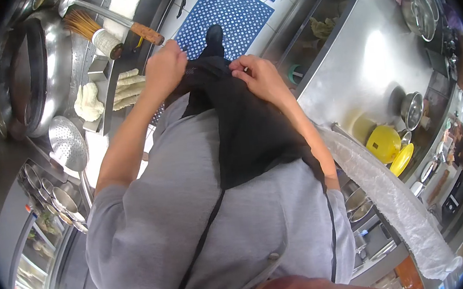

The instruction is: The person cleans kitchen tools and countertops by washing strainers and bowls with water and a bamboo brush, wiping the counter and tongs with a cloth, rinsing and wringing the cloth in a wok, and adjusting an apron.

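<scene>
A black apron (258, 131) hangs over the front of my grey shirt (182, 155), its thin neck straps running up my chest. At the apron's left edge, my left hand (167, 68) is closed in a fist on the dark cloth; its fingertips are hidden. My right hand (260, 79) has thumb and fingers pinched together at the other edge of the same cloth. The fabric between my hands is bunched and folded. Below it, one dark shoe (214, 36) shows on the floor mat.
On my left are a large wok (48, 67), a bristle brush (90, 33), a perforated ladle (68, 142) and folded cloths (128, 89). A steel counter (341, 72) on my right bears pans and yellow bowls (383, 144). A blue dotted mat (230, 16) covers tiles ahead.
</scene>
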The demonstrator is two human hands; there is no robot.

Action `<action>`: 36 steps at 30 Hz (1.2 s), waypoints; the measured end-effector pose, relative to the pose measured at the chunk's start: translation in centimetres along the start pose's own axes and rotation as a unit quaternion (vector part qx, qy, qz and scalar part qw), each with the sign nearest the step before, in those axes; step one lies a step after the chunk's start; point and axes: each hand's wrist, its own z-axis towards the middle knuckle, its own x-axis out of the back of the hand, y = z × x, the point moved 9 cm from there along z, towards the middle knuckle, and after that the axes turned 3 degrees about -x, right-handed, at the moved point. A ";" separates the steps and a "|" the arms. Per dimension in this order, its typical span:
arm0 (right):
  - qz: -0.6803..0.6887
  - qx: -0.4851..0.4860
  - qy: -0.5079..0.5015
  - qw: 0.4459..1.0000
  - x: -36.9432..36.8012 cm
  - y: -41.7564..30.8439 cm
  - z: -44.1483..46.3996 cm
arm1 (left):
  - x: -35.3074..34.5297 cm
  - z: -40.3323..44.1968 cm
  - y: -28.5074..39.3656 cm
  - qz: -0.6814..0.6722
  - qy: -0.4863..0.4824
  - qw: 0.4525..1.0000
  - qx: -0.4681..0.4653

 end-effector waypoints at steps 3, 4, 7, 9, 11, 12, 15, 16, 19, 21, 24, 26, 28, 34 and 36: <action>-0.005 0.049 0.001 0.999 -0.3 -1.4 1.2 | 0.8 -1.7 -4.1 0.004 0.005 0.997 0.077; -0.005 0.068 -0.003 0.998 -0.5 -2.1 1.7 | 0.5 -2.4 -5.9 -0.022 0.019 0.997 0.078; -0.044 0.137 -0.038 0.989 -1.5 -4.3 2.9 | -1.6 -5.4 -10.5 -0.054 -0.095 0.976 0.189; -0.059 0.163 -0.066 0.983 -2.8 -4.8 3.6 | -4.3 -8.2 -13.1 -0.163 -0.197 0.936 0.242; -0.083 0.182 -0.085 0.976 -3.7 -5.2 4.0 | -4.0 -8.9 -11.9 -0.223 -0.184 0.929 0.231; -0.099 0.189 -0.091 0.973 -4.1 -5.4 4.1 | -3.0 -8.8 -10.8 -0.227 -0.121 0.946 0.196; -0.168 0.170 -0.120 0.964 -5.3 -4.7 4.3 | -0.5 -7.2 -5.7 -0.272 -0.047 0.957 0.084; -0.194 0.157 -0.131 0.959 -5.6 -4.2 4.3 | -0.1 -6.7 -4.1 -0.293 -0.042 0.954 0.043; -0.209 0.170 -0.088 0.959 -5.4 -4.4 4.0 | 0.3 -6.6 -1.4 -0.158 -0.042 0.986 -0.033; -0.217 0.142 -0.068 0.963 -4.9 -4.5 3.9 | 0.4 -6.5 -1.1 -0.143 -0.021 0.988 -0.063; -0.232 0.124 -0.063 0.963 -5.0 -4.3 4.4 | 0.7 -6.4 -0.6 -0.130 -0.002 0.987 -0.100; -0.234 0.122 -0.072 0.962 -5.3 -4.4 4.4 | 0.8 -6.4 -0.4 -0.166 -0.026 0.982 -0.082; -0.225 0.122 -0.082 0.963 -5.4 -4.8 4.5 | 1.4 -7.0 0.4 -0.192 -0.038 0.973 -0.125; -0.205 0.164 -0.091 0.961 -5.8 -6.6 4.2 | 1.0 -9.1 -0.6 -0.221 -0.034 0.969 -0.103; -0.226 0.182 -0.086 0.953 -6.3 -7.0 4.1 | 0.1 -9.4 -2.2 -0.232 -0.031 0.972 -0.026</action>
